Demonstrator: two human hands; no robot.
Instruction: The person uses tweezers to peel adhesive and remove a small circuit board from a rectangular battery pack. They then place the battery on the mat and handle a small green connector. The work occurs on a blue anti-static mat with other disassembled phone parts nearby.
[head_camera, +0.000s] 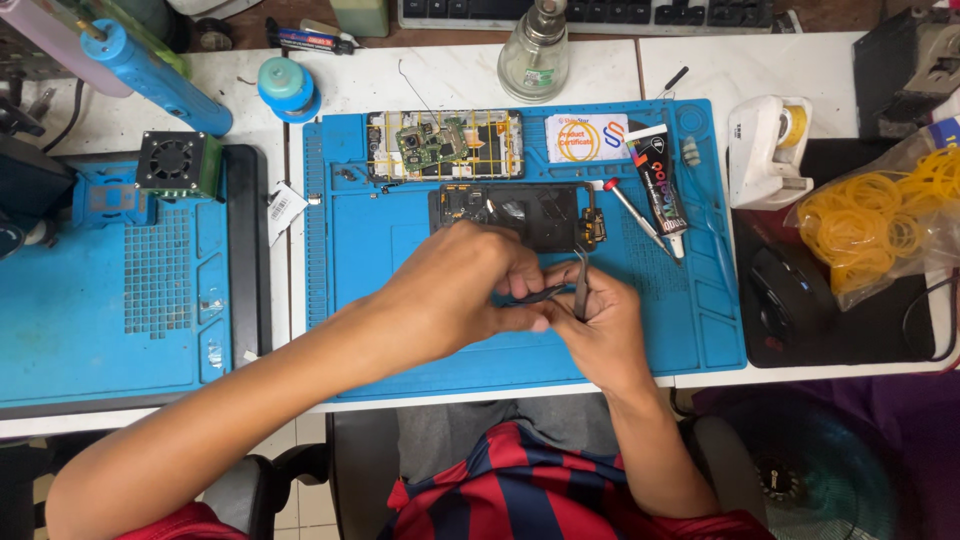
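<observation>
A small dark strip-like part (540, 294) is pinched between the fingers of the left hand (460, 290), over the near half of the blue work mat (380, 250). Metal tweezers (581, 285) are gripped upright in the right hand (600, 325), their tips meeting the part. Both hands are closed on what they hold and touch each other. Just beyond the hands, a dark phone body (510, 215) lies flat on the mat; beyond that, an opened phone frame (445, 143) lies near the mat's far edge. A glue tube (660, 185) and a screwdriver (635, 215) lie right of the phone body. Bare mat is seen left of the hands. The mat's near edge runs along the counter (450, 75) edge.
</observation>
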